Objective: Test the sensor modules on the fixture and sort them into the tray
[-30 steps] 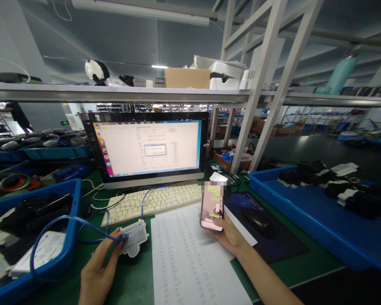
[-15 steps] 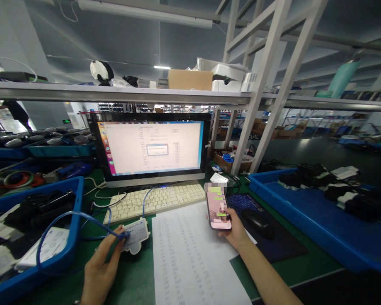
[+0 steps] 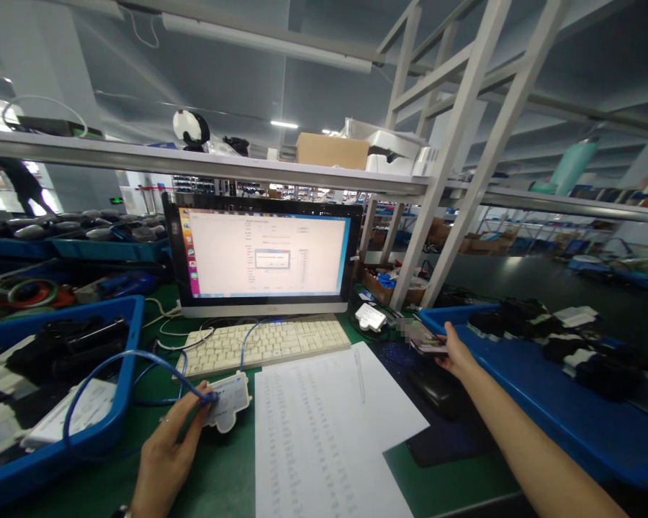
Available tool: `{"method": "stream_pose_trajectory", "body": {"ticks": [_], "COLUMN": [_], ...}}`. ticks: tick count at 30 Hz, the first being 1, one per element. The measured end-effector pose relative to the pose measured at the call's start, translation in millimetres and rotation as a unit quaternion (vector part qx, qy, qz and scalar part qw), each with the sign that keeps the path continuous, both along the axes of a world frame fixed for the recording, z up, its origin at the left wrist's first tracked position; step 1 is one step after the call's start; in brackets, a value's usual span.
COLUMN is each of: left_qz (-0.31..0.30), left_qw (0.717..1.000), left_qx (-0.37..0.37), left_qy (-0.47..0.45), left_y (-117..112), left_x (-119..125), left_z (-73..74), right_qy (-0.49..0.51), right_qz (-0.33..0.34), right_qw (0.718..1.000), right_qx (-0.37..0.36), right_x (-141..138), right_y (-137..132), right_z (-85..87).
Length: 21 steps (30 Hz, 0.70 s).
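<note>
My left hand [image 3: 176,446] pinches the plug end of a blue cable [image 3: 124,355] where it meets a small white device [image 3: 227,403] with a printed label. The device is just above the green mat, left of the printed paper sheets [image 3: 313,432]. Over on the right, my right hand [image 3: 456,352] grips a smartphone [image 3: 428,341], tilted so its screen is seen at a shallow angle. Below the phone lies a black mouse [image 3: 435,392] on a dark mouse pad [image 3: 448,442]. A pen [image 3: 360,378] rests on the paper.
A monitor [image 3: 270,259] showing a small dialog box stands behind a cream keyboard [image 3: 270,344]. Blue trays with black and white parts flank me, one left [image 3: 132,360] and one right [image 3: 518,388]. Another white device [image 3: 370,317] lies right of the keyboard. A shelf [image 3: 248,162] crosses above.
My right hand has carried the smartphone right and away from the paper, tilting it flatter, and the pen is now uncovered. My left hand stays at the cable and device. The view has shifted slightly.
</note>
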<state>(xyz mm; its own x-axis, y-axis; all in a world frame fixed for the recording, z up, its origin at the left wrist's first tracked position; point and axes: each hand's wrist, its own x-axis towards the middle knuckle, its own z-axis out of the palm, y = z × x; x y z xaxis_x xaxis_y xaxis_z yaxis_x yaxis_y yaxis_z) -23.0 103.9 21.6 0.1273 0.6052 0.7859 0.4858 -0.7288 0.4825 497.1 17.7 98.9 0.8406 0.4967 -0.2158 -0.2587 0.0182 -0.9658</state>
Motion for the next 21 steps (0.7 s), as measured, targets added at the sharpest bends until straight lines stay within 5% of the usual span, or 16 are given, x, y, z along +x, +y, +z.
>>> {"method": "stream_pose_trajectory", "body": {"ticks": [8, 17, 21], "left_qz": [0.020, 0.008, 0.001], "left_qw": [0.999, 1.000, 1.000], "left_qx": [0.022, 0.007, 0.014], "left_qy": [0.026, 0.018, 0.005], "left_y": [1.0, 1.5, 1.4], "left_x": [-2.6, -0.4, -0.3], "left_z": [-4.0, -2.8, -2.6], "right_qy": [-0.035, -0.259, -0.400], "right_qz": [-0.042, -0.051, 0.033], "right_qw": [0.988, 0.952, 0.906], "right_qx": [-0.147, -0.153, -0.134], "right_x": [18.5, 1.5, -26.5], "right_y": [9.6, -23.9, -50.7], "right_z": [-27.7, -40.2, -57.5]}}
